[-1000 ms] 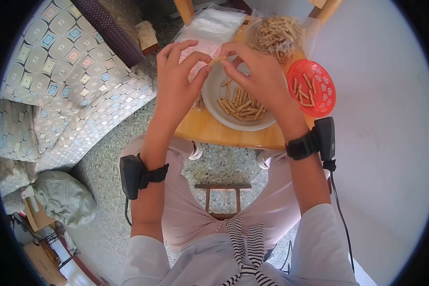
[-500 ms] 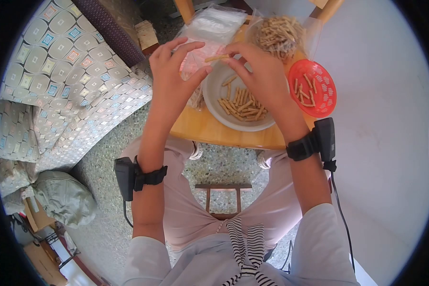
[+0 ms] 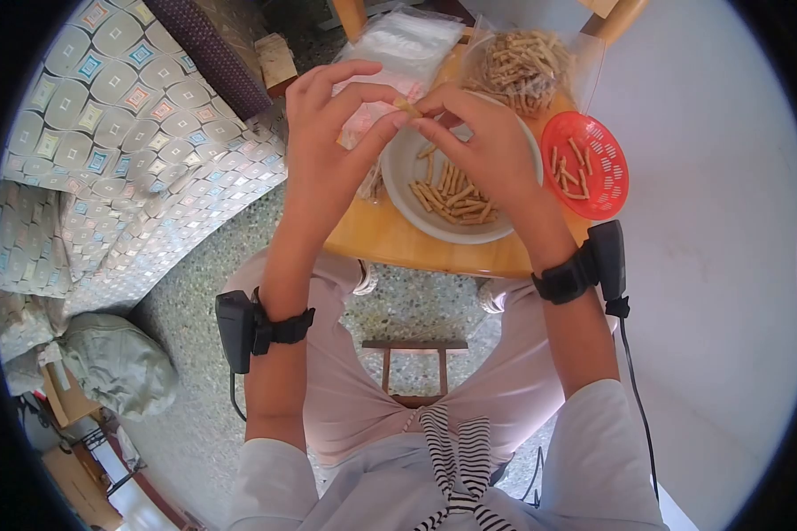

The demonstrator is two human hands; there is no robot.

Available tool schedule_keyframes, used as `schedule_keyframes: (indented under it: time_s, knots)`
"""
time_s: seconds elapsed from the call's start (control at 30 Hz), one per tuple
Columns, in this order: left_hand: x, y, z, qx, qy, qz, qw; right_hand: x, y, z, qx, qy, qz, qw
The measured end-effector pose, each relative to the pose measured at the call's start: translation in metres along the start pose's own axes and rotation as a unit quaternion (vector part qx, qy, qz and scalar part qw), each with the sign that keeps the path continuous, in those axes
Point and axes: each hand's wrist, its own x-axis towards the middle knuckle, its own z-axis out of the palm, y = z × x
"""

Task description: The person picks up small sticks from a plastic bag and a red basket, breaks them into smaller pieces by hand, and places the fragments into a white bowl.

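A short tan stick (image 3: 406, 107), like a crunchy snack stick or a cut root, is pinched between both my hands above a white bowl (image 3: 397, 202). My left hand (image 3: 332, 128) has thumb and index finger closed on one end, its other fingers raised. Fingertips of my right hand (image 3: 478, 137) grip the other end and cover part of it. Inside the bowl lies a loose heap of similar tan sticks (image 3: 456, 196). The right hand hides the bowl's upper right part.
A red perforated basket (image 3: 609, 190) with several sticks stands right of the bowl on the wooden chair seat (image 3: 390, 246). Behind are a clear bag of sticks (image 3: 527, 66) and flat plastic bags (image 3: 407, 40). A white wall (image 3: 708, 265) borders the right; a patterned cloth (image 3: 133, 133) is left.
My left hand has moved right and closed its thumb and index finger on the stick. Before, only my right hand held it. The stick has turned to a steeper slant.
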Motion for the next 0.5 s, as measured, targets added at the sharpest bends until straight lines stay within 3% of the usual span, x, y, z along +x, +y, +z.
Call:
schedule_keyframes:
  time_s: [0.37,0.43,0.5]
  knots:
    - [0.000,0.004,0.001,-0.007,-0.012,0.035,0.999,-0.006,0.003,0.010,-0.043,-0.015,-0.042,0.998]
    - [0.001,0.002,-0.001,-0.007,-0.007,0.030,1.000,-0.005,-0.002,0.010,0.001,-0.014,0.006,1.000]
    - [0.003,-0.006,-0.006,0.040,0.002,0.025,0.999,-0.004,0.002,0.009,-0.002,-0.001,-0.004,1.000]
